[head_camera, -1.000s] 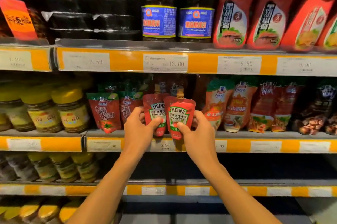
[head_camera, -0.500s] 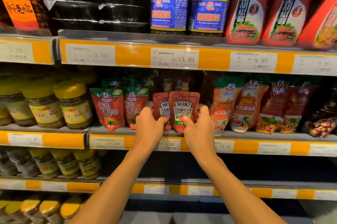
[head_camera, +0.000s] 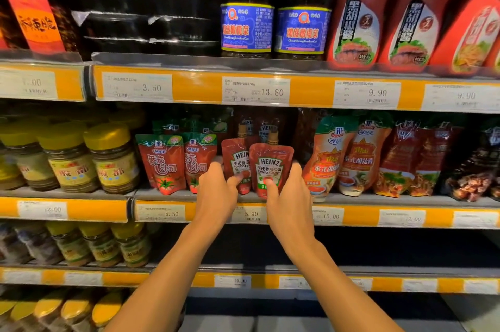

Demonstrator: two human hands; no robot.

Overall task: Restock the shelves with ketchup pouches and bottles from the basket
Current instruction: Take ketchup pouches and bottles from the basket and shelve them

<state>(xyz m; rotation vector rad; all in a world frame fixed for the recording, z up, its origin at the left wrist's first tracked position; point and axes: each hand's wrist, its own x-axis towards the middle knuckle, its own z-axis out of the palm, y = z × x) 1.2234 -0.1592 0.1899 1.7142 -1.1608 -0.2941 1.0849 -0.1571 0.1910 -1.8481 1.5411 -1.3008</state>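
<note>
The left hand point(head_camera: 216, 191) grips the left Heinz ketchup pouch point(head_camera: 238, 161), thumb across its lower front and fingers curled behind its left edge. The right hand point(head_camera: 290, 196) grips the right Heinz ketchup pouch point(head_camera: 270, 166), thumb pressed on the lower label and fingers wrapped round its right side. Both pouches stand upright, spouts up, on the middle shelf point(head_camera: 378, 200), the right one overlapping the front of the left one. They stand directly above the 5.90 price tag point(head_camera: 251, 214) on the shelf's orange edge strip.

More Heinz pouches point(head_camera: 266, 128) stand behind the two, above the tag and deeper in the shelf. Left of the tag stand two red tomato sauce pouches point(head_camera: 165, 164) with green tops, and farther left, yellow-lidded jars point(head_camera: 111, 158). Right of the tag stand orange chili sauce pouches point(head_camera: 330, 158), touching one another in a row. On the shelf above the tag stand two dark jars with blue labels point(head_camera: 247, 26); to their right are red squeeze bottles point(head_camera: 359, 20). The basket is out of view.
</note>
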